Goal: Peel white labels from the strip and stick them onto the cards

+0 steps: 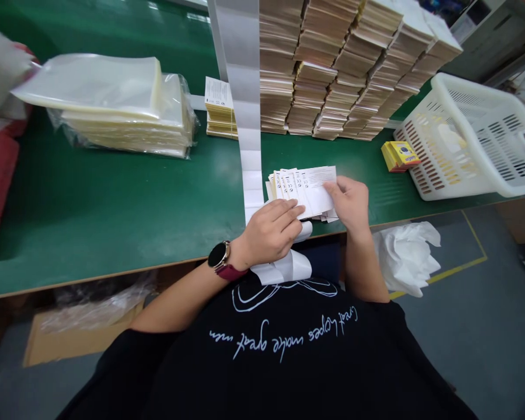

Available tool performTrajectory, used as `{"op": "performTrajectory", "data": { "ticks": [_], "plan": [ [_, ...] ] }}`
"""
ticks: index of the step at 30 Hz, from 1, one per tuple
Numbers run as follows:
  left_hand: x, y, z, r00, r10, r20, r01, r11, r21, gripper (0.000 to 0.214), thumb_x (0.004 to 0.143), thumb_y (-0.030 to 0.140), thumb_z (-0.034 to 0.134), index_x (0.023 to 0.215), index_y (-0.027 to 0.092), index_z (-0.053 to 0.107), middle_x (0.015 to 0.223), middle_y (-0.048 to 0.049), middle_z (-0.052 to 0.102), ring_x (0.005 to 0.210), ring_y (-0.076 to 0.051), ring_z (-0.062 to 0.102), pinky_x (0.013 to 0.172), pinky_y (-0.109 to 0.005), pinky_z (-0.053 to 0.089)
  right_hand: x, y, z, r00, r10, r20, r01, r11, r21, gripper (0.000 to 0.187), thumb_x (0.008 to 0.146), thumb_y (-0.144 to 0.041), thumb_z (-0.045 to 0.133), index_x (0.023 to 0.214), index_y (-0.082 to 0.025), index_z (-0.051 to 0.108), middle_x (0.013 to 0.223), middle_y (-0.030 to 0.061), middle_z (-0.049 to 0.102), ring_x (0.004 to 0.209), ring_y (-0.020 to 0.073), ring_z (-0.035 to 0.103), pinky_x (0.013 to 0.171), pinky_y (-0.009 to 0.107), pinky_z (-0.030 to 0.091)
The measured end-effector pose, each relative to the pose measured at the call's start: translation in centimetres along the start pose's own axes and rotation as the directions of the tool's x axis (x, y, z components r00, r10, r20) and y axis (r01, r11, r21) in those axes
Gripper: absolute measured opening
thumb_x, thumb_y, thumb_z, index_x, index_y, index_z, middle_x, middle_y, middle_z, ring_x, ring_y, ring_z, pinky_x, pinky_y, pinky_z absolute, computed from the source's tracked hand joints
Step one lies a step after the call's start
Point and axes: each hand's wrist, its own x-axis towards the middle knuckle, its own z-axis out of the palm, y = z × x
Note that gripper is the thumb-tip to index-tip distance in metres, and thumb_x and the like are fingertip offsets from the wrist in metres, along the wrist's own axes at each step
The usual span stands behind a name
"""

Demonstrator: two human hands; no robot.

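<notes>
A fanned stack of printed white leaflets (317,192) lies near the front edge of the green table, between my two hands. My right hand (352,201) pinches its right end, thumb on the top leaflet and fingers mostly underneath. Across the lower left part of the leaflets lies my left hand (273,230), its fingers bent over them and its thumb hidden. That wrist wears a dark round watch (219,255). More papers show under the leaflets. A long creased white strip (250,134) runs past their left side and down over the table edge.
Tall paper stacks (324,76) stand behind my hands. Right of them are small yellow boxes (400,156) and a white plastic basket (464,157). Leftward lie a banded card bundle (219,108) and clear plastic sleeves (122,105). A white bag (409,256) hangs below the table (157,204).
</notes>
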Motion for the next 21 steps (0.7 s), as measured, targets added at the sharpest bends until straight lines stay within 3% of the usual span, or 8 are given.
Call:
{"op": "performTrajectory", "data": {
  "ticks": [4,7,9,11,13,15,18,21],
  "plan": [
    [-0.4,-0.3,0.1,0.996,0.004,-0.086,-0.004,1.0,0.004,0.008,0.08,0.011,0.049,0.081,0.017,0.055,0.103,-0.0092,0.07,0.103,-0.024,0.064,0.085,-0.042,0.055,-0.3,2.8,-1.4,0.997,0.002,-0.08,-0.03,0.937,-0.348,0.031,0.085,-0.042,0.05,0.065,-0.019,0.053,0.072,0.0035,0.057,0.076,0.0199,0.051,0.075,0.039,0.041],
    [-0.5,-0.5,-0.2,0.982,-0.042,-0.185,0.039,0.999,-0.023,0.008,0.081,0.018,0.048,0.075,0.02,0.053,0.086,-0.0042,0.071,0.093,-0.022,0.065,0.078,-0.039,0.052,-1.6,3.9,-1.9,0.989,0.003,-0.15,-0.087,0.829,-0.552,0.025,0.081,-0.044,0.058,0.08,-0.019,0.059,0.096,0.0099,0.064,0.101,0.031,0.051,0.094,0.061,0.032],
    [-0.4,-0.4,-0.6,0.976,-0.106,-0.192,0.098,0.994,-0.051,0.012,0.083,0.021,0.047,0.072,0.021,0.052,0.078,-0.002,0.069,0.087,-0.021,0.065,0.075,-0.038,0.05,-3.3,3.1,-2.1,0.982,-0.08,-0.172,-0.013,0.875,-0.484,0.026,0.081,-0.043,0.06,0.096,-0.021,0.059,0.107,0.0104,0.063,0.109,0.0312,0.051,0.099,0.061,0.031],
    [0.0,-0.1,-1.0,0.973,-0.166,-0.164,0.154,0.985,-0.079,0.016,0.085,0.023,0.044,0.072,0.021,0.052,0.073,-0.0009,0.068,0.083,-0.02,0.064,0.073,-0.037,0.047,-5.1,1.2,-2.2,0.972,-0.202,-0.124,0.169,0.957,-0.237,0.03,0.081,-0.04,0.063,0.106,-0.024,0.056,0.11,0.0076,0.064,0.108,0.0263,0.056,0.097,0.051,0.04],
    [0.4,0.3,-1.2,0.968,-0.21,-0.137,0.197,0.975,-0.103,0.018,0.087,0.023,0.042,0.073,0.02,0.054,0.071,-0.0007,0.067,0.082,-0.019,0.063,0.072,-0.036,0.045,-6.5,-0.7,-2.0,0.953,-0.303,-0.021,0.304,0.952,0.042,0.033,0.079,-0.035,0.068,0.108,-0.026,0.055,0.107,0.0041,0.066,0.106,0.0228,0.059,0.096,0.045,0.045],
    [0.6,0.7,-1.2,0.964,-0.232,-0.128,0.218,0.969,-0.117,0.019,0.087,0.023,0.042,0.074,0.02,0.055,0.07,-0.0009,0.067,0.08,-0.019,0.063,0.071,-0.035,0.044,-7.2,-1.6,-1.4,0.937,-0.348,-0.004,0.345,0.927,0.15,0.029,0.079,-0.031,0.069,0.105,-0.026,0.057,0.102,0.0023,0.066,0.103,0.0215,0.06,0.095,0.043,0.046],
    [0.6,0.9,-1.1,0.969,-0.228,-0.099,0.218,0.971,-0.1,0.02,0.087,0.025,0.042,0.073,0.02,0.054,0.07,-0.001,0.067,0.08,-0.019,0.062,0.07,-0.036,0.042,-6.7,-0.7,-0.6,0.945,-0.283,-0.165,0.304,0.945,0.12,0.013,0.082,-0.027,0.064,0.094,-0.024,0.06,0.091,0.0017,0.064,0.093,0.0198,0.06,0.089,0.042,0.047],
    [0.4,0.9,-1.5,0.971,-0.234,-0.048,0.229,0.97,-0.082,0.02,0.087,0.026,0.042,0.072,0.02,0.054,0.07,-0.0014,0.066,0.078,-0.019,0.061,0.069,-0.035,0.041,-6.1,0.7,-0.5,0.913,-0.25,-0.322,0.301,0.946,0.121,0.005,0.084,-0.025,0.06,0.088,-0.023,0.06,0.083,0.001,0.06,0.084,0.0183,0.058,0.082,0.04,0.048]
  ]
}}
